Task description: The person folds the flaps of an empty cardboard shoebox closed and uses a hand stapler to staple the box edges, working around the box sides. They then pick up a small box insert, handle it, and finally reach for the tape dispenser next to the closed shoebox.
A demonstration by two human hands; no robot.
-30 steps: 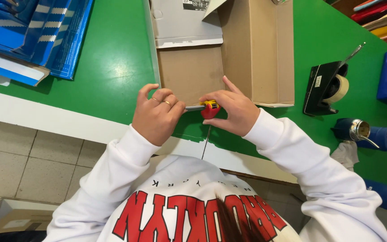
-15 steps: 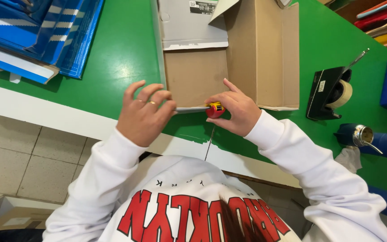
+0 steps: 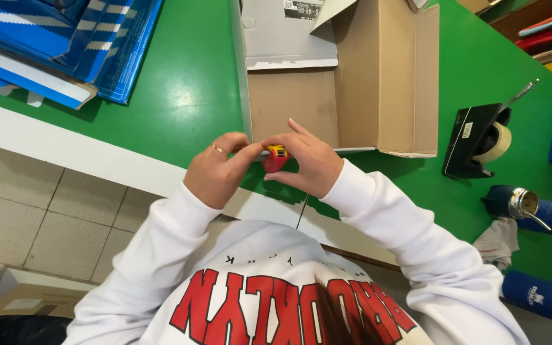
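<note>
Both hands meet over the near edge of the green table point(image 3: 180, 96). The right hand point(image 3: 311, 163) is curled around a small red-and-yellow object point(image 3: 276, 158), thumb and fingers pinching it; most of the object is hidden behind the fingers, so its kind is hard to make out. The left hand point(image 3: 215, 171), half closed, brings its fingertips against the object from the other side; whether it actually grips cannot be told. A thin dark line point(image 3: 301, 214) runs down from below the right hand. Just beyond the hands lies an open cardboard box point(image 3: 384, 83), cut off at the top. Well right of the right hand sits a black tape dispenser point(image 3: 474, 140); far left, blue boxes point(image 3: 52, 45), partly out of view.
</note>
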